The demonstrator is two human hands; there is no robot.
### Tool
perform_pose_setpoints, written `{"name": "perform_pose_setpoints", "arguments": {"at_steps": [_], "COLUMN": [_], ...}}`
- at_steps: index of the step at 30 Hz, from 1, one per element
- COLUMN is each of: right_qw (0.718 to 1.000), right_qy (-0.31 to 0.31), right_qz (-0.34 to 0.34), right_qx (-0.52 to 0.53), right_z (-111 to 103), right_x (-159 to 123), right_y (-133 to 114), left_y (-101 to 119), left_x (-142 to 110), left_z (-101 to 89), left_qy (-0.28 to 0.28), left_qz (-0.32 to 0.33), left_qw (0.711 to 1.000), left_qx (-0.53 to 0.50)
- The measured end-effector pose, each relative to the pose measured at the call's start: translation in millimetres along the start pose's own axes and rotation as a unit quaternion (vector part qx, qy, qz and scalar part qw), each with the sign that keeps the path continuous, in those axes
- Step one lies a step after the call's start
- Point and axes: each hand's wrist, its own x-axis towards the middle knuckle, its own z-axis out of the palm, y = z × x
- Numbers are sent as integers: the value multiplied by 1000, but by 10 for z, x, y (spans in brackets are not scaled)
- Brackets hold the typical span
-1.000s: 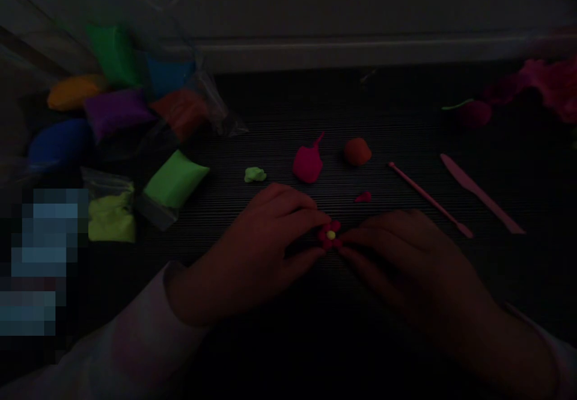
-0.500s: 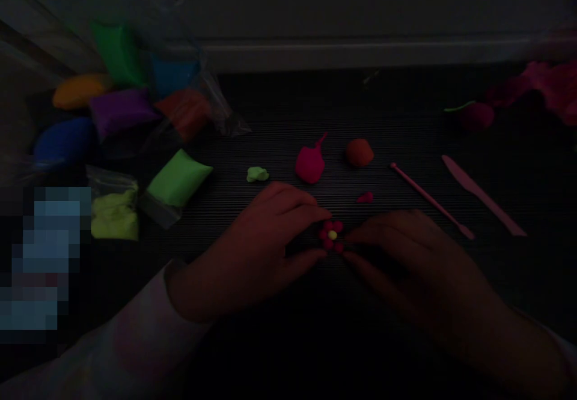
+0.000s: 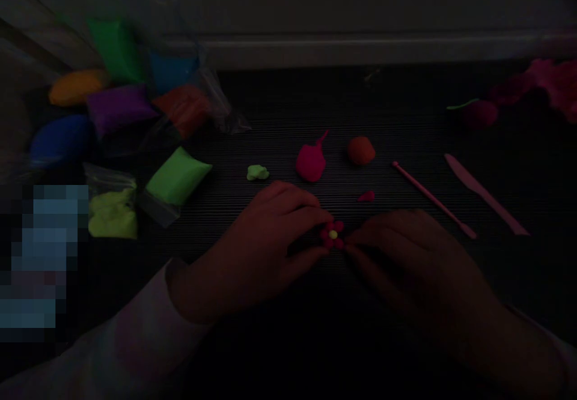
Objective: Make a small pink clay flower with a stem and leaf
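Note:
A small clay flower, with dark pink petals and a yellow centre, lies on the dark table between my hands. My left hand has its index finger and thumb closed on the flower's left side. At its lower right petal, the fingertip and thumb of my right hand come together in a pinch. Just beyond the flower are a small pink clay piece and a larger pink clay lump with a thin tail. An orange clay lump sits beside that one, and a light green clay bit lies farther left.
To the right lie a thin pink modelling tool and a pink plastic knife. Bags of coloured clay, among them a light green pack and a purple pack, fill the left. A pink shape rests far right. Lighting is very dim.
My right thumb and finger have drawn together at the flower's lower right petal. My left thumb has shifted slightly in against the flower. The view has moved a little.

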Motion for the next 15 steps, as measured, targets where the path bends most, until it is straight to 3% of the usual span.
{"name": "perform_pose_setpoints", "arguments": {"at_steps": [15], "right_qw": [1000], "right_qy": [-7], "right_qz": [10], "right_qx": [16], "right_z": [-16], "right_x": [-4], "right_y": [-15], "left_y": [6], "left_x": [-5], "left_z": [7], "left_qy": [2], "left_qz": [1], "left_qw": [1000], "left_qx": [-2]}}
